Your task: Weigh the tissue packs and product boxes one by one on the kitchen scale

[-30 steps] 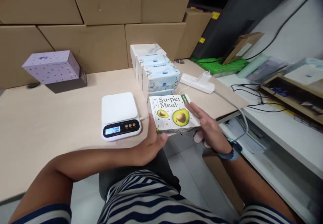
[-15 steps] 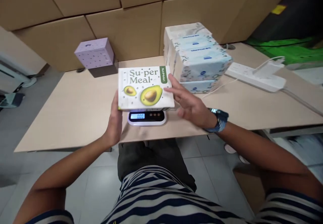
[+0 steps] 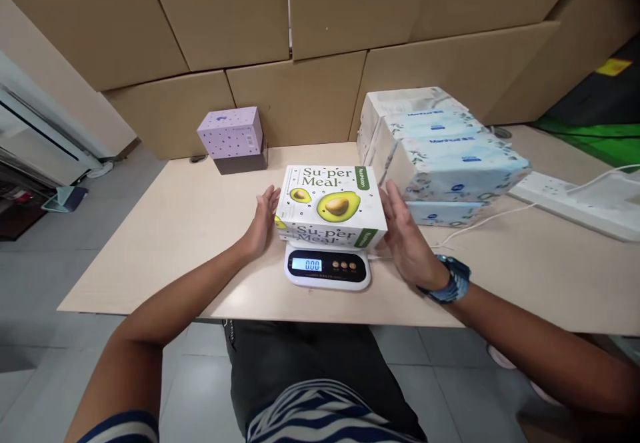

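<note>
A white "Su-per Meal" box (image 3: 330,206) with avocado pictures lies flat on top of a small white digital scale (image 3: 327,271), whose display reads 0.00. My left hand (image 3: 263,220) is at the box's left side, fingers stretched flat and a little off the cardboard. At the box's right side is my right hand (image 3: 406,233), also flat and open, its fingertips by the box's edge. A blue watch (image 3: 453,280) is on my right wrist. Neither hand wraps round the box.
Several stacked tissue packs (image 3: 440,156) stand right of the box. A lilac dotted box (image 3: 233,133) sits at the back of the beige table (image 3: 150,243). A white power strip (image 3: 575,203) with cables lies far right. Cardboard cartons (image 3: 300,43) wall the back.
Both hands carried the box from the table's right edge leftwards over the scale and set it down on it. The fingers have opened out flat at its sides.
</note>
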